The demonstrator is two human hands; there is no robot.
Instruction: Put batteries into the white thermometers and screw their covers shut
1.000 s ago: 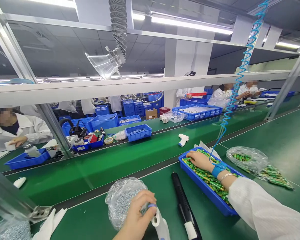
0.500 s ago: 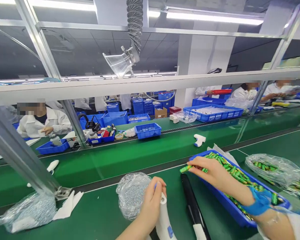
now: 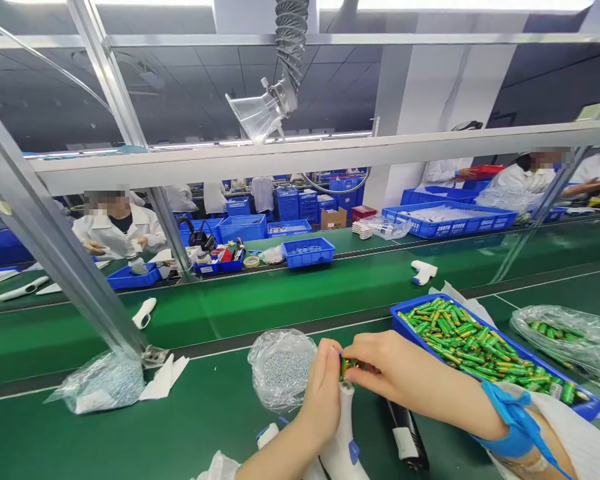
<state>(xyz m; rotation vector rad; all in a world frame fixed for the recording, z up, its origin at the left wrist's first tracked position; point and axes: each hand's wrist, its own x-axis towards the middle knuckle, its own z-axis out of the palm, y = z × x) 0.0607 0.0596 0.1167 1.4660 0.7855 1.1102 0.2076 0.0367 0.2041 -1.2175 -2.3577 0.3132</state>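
Right hand's [image 3: 415, 377] fingers [image 3: 375, 353] pinch a green battery [image 3: 353, 366], left hand's [image 3: 320, 400] grip a white device [image 3: 343, 447]

The right hand [image 3: 405, 377] pinches a green battery [image 3: 353, 365] between its fingers [image 3: 365, 353] at the top of a white handheld device [image 3: 345, 433] gripped in the left hand [image 3: 320, 407]. A blue tray [image 3: 510, 337] heaped with green batteries [image 3: 480, 350] sits on the green bench [image 3: 180, 427] just beside them, near a clear bag of grey pellets [image 3: 281, 370].

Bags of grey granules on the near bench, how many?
2: one clear bag beside the left hand, and a second clear bag further left, by the foot of the metal upright.
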